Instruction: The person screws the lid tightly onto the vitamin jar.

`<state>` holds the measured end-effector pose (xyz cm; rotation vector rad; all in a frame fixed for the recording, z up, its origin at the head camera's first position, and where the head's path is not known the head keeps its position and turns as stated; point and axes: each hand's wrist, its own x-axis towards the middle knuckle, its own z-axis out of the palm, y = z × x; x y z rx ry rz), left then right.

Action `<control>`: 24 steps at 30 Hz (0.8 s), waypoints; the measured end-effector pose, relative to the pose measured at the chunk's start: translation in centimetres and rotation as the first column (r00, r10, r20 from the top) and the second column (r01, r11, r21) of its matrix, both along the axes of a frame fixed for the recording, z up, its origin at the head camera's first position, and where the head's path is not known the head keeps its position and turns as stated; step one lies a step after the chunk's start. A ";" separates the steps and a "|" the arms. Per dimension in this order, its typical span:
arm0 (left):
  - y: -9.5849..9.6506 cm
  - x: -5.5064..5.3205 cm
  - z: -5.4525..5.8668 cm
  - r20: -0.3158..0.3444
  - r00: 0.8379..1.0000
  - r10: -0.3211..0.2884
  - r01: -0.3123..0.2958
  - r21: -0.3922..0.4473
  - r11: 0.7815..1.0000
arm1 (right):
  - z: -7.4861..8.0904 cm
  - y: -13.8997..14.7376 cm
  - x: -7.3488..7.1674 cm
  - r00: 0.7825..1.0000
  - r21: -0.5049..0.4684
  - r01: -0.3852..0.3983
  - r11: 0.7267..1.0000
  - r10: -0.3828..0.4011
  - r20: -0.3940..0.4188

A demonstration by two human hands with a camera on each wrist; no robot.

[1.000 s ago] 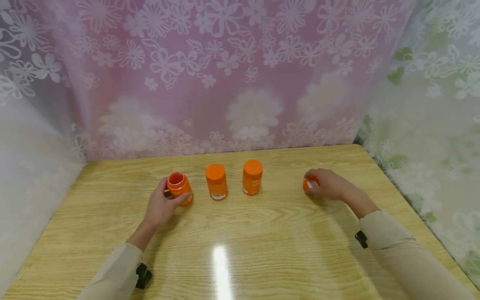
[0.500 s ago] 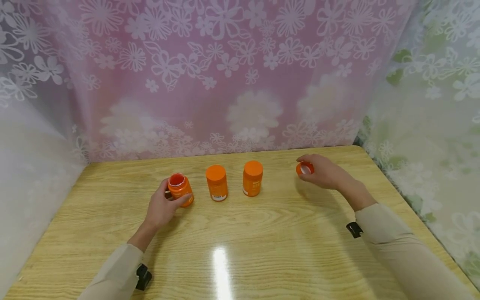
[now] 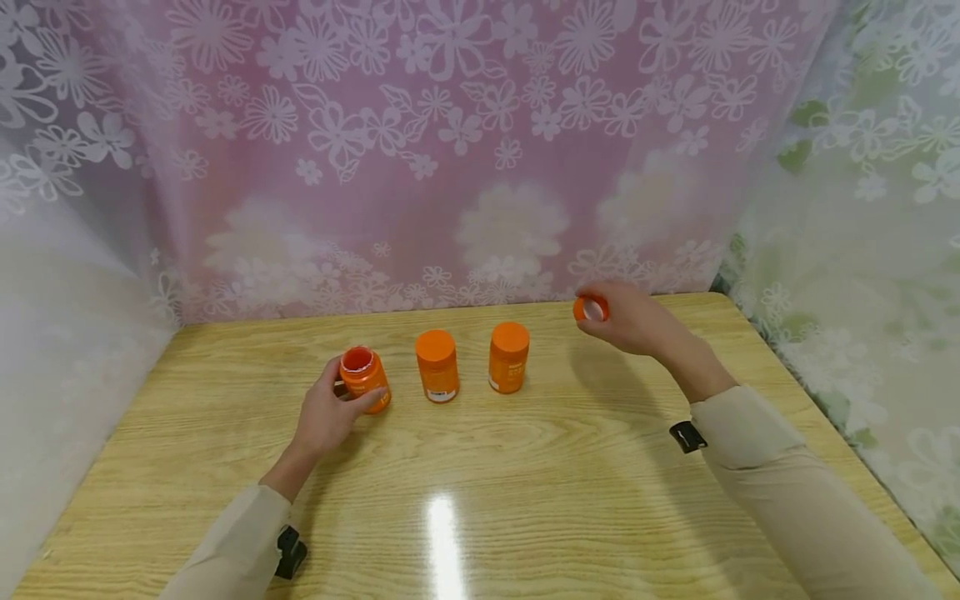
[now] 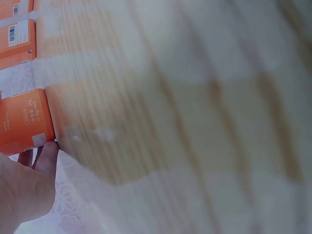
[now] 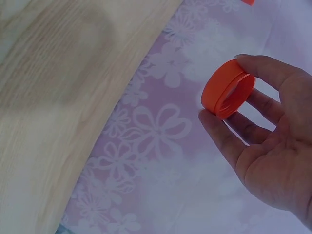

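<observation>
On the left of the table, my left hand point(image 3: 327, 415) grips an uncapped orange jar point(image 3: 367, 385) around its side. The jar stands upright with its round mouth showing. In the left wrist view, the thumb and fingers of that hand curl around the printed jar point(image 4: 25, 119) near its base. At the far right, my right hand point(image 3: 628, 315) pinches an orange screw lid point(image 3: 581, 309) above the table. The right wrist view shows the lid point(image 5: 219, 87) held by its rim between thumb and fingertips, its hollow underside turned toward the palm.
Two capped orange jars, a nearer-left one point(image 3: 437, 367) and a right one point(image 3: 508, 358), stand upright between my hands. The wooden table point(image 3: 525, 483) ends at a pink floral curtain point(image 3: 480, 150). A pale floral curtain point(image 3: 862, 275) hangs along the right edge.
My right hand has lifted the lid and carried it up, toward the back of the table and leftward. The left hand keeps its grip on the uncapped jar, which stays in place.
</observation>
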<state>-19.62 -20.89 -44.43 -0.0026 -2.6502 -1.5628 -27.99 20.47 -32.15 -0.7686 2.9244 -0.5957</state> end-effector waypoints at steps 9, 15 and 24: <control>0.0 -0.1 -0.1 -0.001 1.000 0.001 -0.001 0.009 1.000 | 1.1 -1.8 0.0 1.000 0.036 0.002 0.999 -0.001 -0.031; -0.1 -0.1 -0.1 0.009 1.000 0.006 -0.006 0.003 1.000 | 1.3 -3.8 -0.2 0.998 0.004 -0.002 1.000 0.003 -0.058; -0.2 -0.3 -0.3 -0.003 1.000 0.004 -0.004 0.005 1.000 | 0.7 -8.3 -0.5 0.998 -0.170 -0.038 0.985 0.029 -0.055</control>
